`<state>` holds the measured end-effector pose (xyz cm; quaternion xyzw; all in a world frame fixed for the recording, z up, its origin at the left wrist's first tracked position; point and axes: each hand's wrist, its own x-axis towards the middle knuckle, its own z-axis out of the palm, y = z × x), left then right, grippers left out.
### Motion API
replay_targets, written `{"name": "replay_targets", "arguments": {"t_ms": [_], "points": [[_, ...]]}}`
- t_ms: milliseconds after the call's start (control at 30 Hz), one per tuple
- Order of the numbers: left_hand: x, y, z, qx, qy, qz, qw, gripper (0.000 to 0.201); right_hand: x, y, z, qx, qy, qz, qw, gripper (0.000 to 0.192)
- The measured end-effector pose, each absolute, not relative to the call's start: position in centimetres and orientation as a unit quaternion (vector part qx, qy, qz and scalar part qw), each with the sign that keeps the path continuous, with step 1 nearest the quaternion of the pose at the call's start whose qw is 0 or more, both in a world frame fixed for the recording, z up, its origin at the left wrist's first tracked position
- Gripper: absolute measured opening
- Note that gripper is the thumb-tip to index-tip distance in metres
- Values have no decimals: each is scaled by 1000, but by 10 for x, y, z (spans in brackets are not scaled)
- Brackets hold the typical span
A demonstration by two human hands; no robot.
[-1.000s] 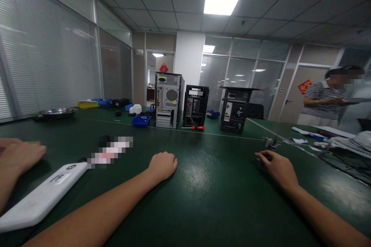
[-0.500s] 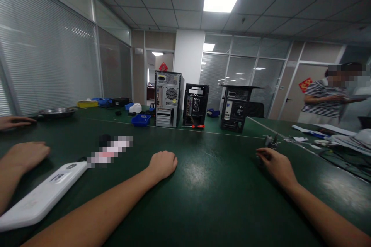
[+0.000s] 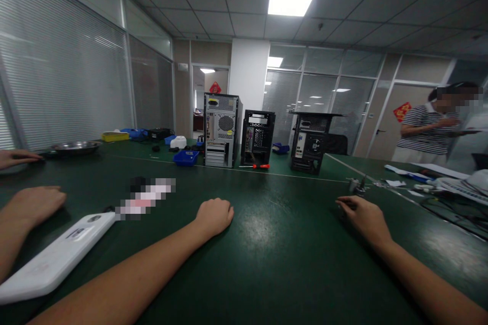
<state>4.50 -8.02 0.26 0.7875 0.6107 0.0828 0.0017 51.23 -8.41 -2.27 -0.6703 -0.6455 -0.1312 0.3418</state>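
My left hand (image 3: 213, 216) rests on the green table (image 3: 274, 259) as a loose fist with nothing visible in it. My right hand (image 3: 364, 216) lies knuckles up further right, its fingers bent and drawn together toward the left. Whether they pinch anything is hidden. A small cluster of metal parts (image 3: 356, 185) sits just beyond the right hand. A long white flat device (image 3: 57, 259) lies left of my left forearm.
Another person's two hands (image 3: 34, 203) rest on the table at the left edge. Three computer cases (image 3: 221, 131) stand at mid table, with a red screwdriver (image 3: 261, 166), a blue bin (image 3: 185, 158) and a metal dish (image 3: 74, 148). A person in a striped shirt (image 3: 425, 132) stands far right beside papers and cables.
A second hand of the person on the left has come into view at the left edge. My own hands have hardly moved. The view tilted up slightly.
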Motion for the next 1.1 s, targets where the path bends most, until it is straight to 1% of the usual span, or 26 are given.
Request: {"name": "replay_targets", "arguments": {"t_ms": [267, 433, 500, 667, 800, 900, 1100], "points": [[46, -82, 3, 787, 612, 81, -23, 46, 514, -84, -20, -693, -631, -102, 332, 42], [46, -83, 6, 787, 611, 82, 11, 46, 515, -83, -19, -719, -611, -70, 324, 46], [46, -83, 5, 786, 613, 82, 4, 45, 515, -83, -18, -723, -607, -58, 325, 47], [46, -81, 2, 789, 609, 84, -13, 46, 517, -81, -16, -737, -575, 12, 355, 54], [45, -81, 1, 790, 607, 86, -18, 46, 520, -79, -17, -732, -558, 48, 387, 54], [45, -81, 2, 790, 607, 83, -16, 47, 522, -78, -18, -738, -557, 55, 377, 54], [45, -80, 0, 789, 609, 80, -24, 48, 518, -82, -16, -743, -546, 128, 365, 61]]}}
